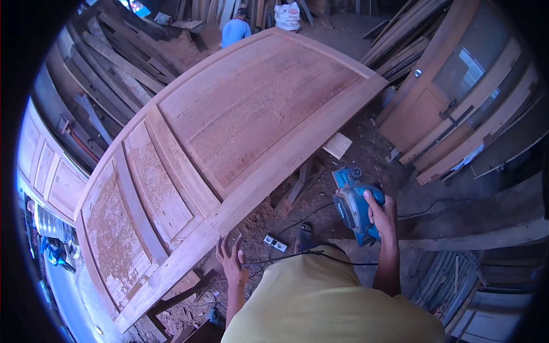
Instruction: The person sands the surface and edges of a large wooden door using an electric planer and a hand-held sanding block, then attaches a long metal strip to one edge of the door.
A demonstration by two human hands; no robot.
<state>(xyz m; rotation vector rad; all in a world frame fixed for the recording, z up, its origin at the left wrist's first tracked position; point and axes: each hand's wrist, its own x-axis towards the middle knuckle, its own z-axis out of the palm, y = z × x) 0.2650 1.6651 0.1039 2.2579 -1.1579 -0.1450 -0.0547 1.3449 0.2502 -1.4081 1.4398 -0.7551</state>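
A blue electric hand planer [355,207] is gripped by its handle in my right hand [382,216], held off to the right of the door. My left hand [231,263] is raised beside the door's near edge, its fingers spread apart. A black power cord [297,256] runs across the front of my body and meets the left hand near the thumb; whether it touches the palm cannot be seen. The large paneled wooden door [229,208] lies flat on supports before me, with wood shavings scattered over its panels.
A white power strip [275,243] lies on the floor near my foot. Planks [123,60] are stacked at the left, and other doors [423,108] lean at the right. A person in a blue shirt [235,33] is beyond the door, near a white sack [287,17].
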